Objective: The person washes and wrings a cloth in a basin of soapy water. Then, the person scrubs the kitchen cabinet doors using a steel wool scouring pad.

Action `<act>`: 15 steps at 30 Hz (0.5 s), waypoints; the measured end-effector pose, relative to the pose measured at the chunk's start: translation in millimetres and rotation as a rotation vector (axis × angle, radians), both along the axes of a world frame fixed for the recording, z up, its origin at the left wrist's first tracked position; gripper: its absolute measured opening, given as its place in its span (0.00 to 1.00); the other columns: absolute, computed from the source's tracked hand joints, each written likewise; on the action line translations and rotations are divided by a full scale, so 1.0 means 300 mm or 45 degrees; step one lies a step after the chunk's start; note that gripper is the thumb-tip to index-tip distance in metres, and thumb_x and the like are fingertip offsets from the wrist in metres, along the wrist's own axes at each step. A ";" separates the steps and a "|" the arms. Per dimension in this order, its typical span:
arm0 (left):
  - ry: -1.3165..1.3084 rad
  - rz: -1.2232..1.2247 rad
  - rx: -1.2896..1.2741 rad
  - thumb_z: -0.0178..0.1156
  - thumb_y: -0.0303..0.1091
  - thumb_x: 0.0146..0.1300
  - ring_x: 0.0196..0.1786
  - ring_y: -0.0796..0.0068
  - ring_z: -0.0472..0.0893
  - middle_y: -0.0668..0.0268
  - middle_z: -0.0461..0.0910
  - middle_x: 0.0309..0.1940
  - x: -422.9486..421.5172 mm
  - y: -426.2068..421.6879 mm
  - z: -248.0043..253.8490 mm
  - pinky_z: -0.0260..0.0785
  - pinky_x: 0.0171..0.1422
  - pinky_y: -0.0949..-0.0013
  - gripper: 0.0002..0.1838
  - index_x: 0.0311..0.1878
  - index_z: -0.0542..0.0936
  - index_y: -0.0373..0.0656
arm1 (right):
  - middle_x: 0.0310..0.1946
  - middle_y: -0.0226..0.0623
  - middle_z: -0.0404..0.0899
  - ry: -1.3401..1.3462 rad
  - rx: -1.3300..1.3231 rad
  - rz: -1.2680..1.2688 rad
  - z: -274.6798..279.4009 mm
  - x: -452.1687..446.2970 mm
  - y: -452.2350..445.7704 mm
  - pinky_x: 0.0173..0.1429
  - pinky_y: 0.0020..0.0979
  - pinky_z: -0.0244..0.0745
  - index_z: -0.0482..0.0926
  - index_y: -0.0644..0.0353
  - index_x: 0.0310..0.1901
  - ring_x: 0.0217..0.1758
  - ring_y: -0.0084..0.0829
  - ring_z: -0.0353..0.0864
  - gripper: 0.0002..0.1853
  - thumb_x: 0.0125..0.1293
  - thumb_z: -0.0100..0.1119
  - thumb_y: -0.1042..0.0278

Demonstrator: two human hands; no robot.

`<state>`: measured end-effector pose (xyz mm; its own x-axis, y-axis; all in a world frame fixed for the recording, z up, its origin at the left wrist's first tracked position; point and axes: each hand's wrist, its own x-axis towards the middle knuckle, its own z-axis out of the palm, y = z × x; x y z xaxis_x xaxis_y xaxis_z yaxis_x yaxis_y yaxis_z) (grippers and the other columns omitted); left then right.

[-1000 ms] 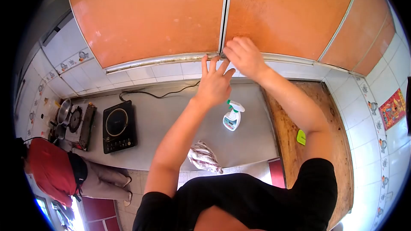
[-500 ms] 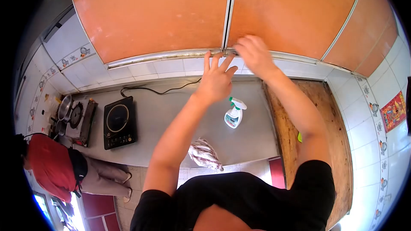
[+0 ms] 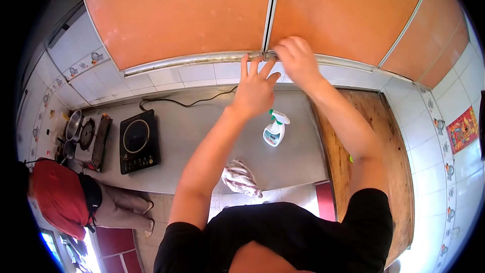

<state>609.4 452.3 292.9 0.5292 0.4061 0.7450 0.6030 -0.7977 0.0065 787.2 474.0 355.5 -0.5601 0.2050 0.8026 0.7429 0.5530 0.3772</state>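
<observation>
Overhead, two orange cabinet doors (image 3: 177, 10) meet at a vertical metal-edged seam, with a worn metal strip (image 3: 192, 59) along their bottom edge. My left hand (image 3: 254, 88) reaches up with its fingers spread, the tips against the strip just below the seam. Right of it, my right hand (image 3: 299, 61) is curled in at the foot of the right-hand door. Its fingertips press together by a small metal piece at the seam; what they grip is hidden and slightly blurred. Below my hands stands a white spray bottle (image 3: 274, 134) with a green-and-white trigger head.
A striped cloth (image 3: 241, 178) lies at the front edge of the steel counter (image 3: 202, 121). To the left are a black induction cooker (image 3: 139, 141) with its cord and a gas stove (image 3: 91, 144) with pans. A wooden board (image 3: 374, 116) is at right. A person in red (image 3: 60, 192) bends at left.
My right hand has shifted slightly along the door's bottom edge, its fingers still curled. My left hand stays at the strip. The whole view has tilted a little.
</observation>
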 end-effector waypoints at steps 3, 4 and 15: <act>0.022 0.010 -0.004 0.66 0.25 0.44 0.69 0.46 0.63 0.58 0.67 0.70 -0.003 0.015 -0.001 0.42 0.77 0.31 0.22 0.48 0.85 0.42 | 0.41 0.36 0.78 -0.038 0.042 0.060 0.005 -0.036 0.010 0.54 0.40 0.75 0.80 0.59 0.40 0.50 0.41 0.77 0.13 0.50 0.62 0.72; 0.012 -0.003 0.013 0.66 0.25 0.44 0.69 0.46 0.63 0.58 0.67 0.69 -0.002 0.017 -0.004 0.43 0.77 0.31 0.22 0.48 0.85 0.42 | 0.41 0.36 0.78 -0.070 0.074 0.038 0.017 -0.001 -0.010 0.51 0.40 0.75 0.80 0.60 0.39 0.50 0.41 0.77 0.12 0.50 0.62 0.73; 0.014 0.018 -0.017 0.64 0.23 0.46 0.68 0.45 0.63 0.60 0.66 0.71 0.001 0.018 -0.005 0.45 0.76 0.31 0.22 0.49 0.85 0.45 | 0.39 0.37 0.78 0.033 0.058 0.013 -0.003 -0.039 -0.004 0.52 0.40 0.75 0.81 0.61 0.38 0.47 0.41 0.77 0.12 0.49 0.63 0.73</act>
